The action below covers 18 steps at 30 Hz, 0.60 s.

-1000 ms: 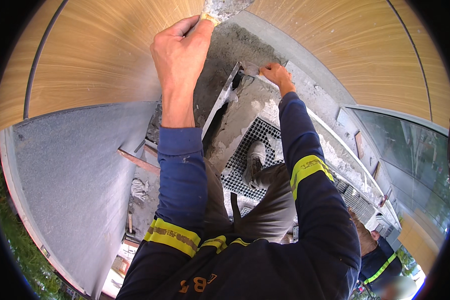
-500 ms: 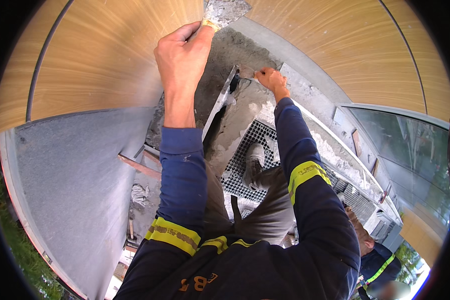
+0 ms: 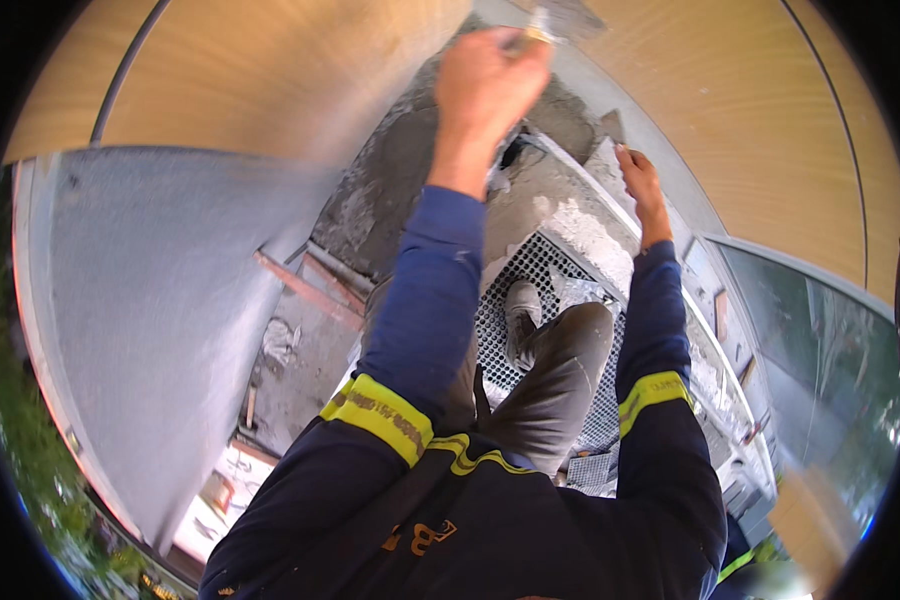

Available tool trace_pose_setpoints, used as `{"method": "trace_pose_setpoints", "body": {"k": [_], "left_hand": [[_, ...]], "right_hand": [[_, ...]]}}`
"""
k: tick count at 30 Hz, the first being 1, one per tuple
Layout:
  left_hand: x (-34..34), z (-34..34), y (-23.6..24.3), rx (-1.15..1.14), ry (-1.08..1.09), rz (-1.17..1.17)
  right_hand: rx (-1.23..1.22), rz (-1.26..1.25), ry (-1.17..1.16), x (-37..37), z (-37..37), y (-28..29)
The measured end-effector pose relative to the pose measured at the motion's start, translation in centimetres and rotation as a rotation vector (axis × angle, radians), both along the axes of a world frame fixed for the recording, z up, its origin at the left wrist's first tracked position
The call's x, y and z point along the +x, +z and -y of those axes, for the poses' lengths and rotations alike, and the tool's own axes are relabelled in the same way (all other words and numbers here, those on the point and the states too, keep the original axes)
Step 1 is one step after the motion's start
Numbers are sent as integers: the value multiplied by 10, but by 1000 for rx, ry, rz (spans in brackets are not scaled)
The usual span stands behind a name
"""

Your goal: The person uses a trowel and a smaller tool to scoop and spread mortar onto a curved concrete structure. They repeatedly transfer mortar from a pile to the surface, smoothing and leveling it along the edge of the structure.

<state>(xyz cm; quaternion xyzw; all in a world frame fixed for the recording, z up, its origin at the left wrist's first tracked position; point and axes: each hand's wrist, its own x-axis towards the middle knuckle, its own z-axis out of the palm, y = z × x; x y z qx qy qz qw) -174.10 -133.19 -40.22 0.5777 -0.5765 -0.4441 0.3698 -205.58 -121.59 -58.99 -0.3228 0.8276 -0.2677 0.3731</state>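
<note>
At the top of the view my left hand [image 3: 490, 85] is closed round the pale handle of a putty knife [image 3: 568, 16]. Its wide grey blade lies near the wood-toned wall panel [image 3: 700, 90], blurred by motion. Lower and to the right, my right hand [image 3: 642, 180] grips a second, smaller putty knife [image 3: 611, 126], mostly hidden by the fingers. That blade is at the lower edge of the right-hand panel, above the rough mortar floor [image 3: 400, 170]. Whether either blade touches the panel I cannot tell.
A straight pale edging strip [image 3: 580, 170] crosses the mortar. My shoe [image 3: 521, 310] stands on a black studded mat [image 3: 505, 365]. To the left are a large grey panel [image 3: 170, 300] and reddish bars [image 3: 310, 290]; glass [image 3: 810, 310] is at right. Another person's sleeve [image 3: 738, 560] shows at lower right.
Both hands have shifted right in the picture, the left one also upward, as the view swung. The right hand's knife has moved from the strip's end towards the right-hand panel. Both grips stay closed.
</note>
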Motion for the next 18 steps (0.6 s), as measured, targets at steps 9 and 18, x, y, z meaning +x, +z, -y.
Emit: {"method": "trace_pose_setpoints", "body": {"k": [9, 18], "left_hand": [[-72, -96, 21, 173, -232, -134], [-77, -274, 96, 641, 224, -440]], "right_hand": [[-194, 883, -399, 76, -95, 55], [-70, 1036, -472, 111, -215, 277]]}}
